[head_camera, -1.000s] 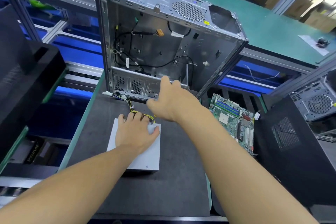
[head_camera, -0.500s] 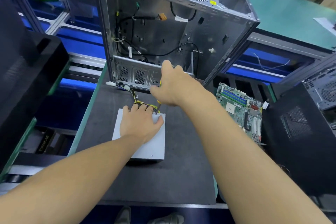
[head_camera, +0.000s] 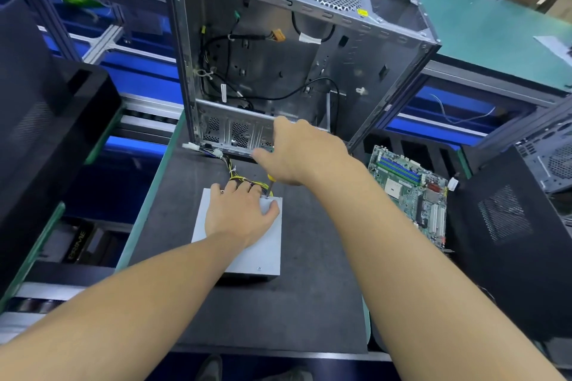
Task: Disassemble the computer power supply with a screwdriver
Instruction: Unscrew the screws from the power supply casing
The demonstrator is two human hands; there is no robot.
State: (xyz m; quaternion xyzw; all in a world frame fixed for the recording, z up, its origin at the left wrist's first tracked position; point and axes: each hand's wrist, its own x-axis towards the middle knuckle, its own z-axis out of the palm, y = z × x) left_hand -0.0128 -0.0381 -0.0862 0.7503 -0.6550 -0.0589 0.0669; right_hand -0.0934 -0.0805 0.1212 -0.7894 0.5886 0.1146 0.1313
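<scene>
The power supply (head_camera: 263,244) lies on the tabletop (head_camera: 309,303), 6 o'clock of the case (head_camera: 278,71). The left grip (head_camera: 240,213) presses flat on it, fingers straight, likely steadying it. The right grip (head_camera: 297,153) curls round the screwdriver (head_camera: 270,183), whose tip is at the supply's 1 o'clock corner.

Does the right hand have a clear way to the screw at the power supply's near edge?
Probably yes: the screw lies bare, and the left hand rests on the far end of the power supply.
</scene>
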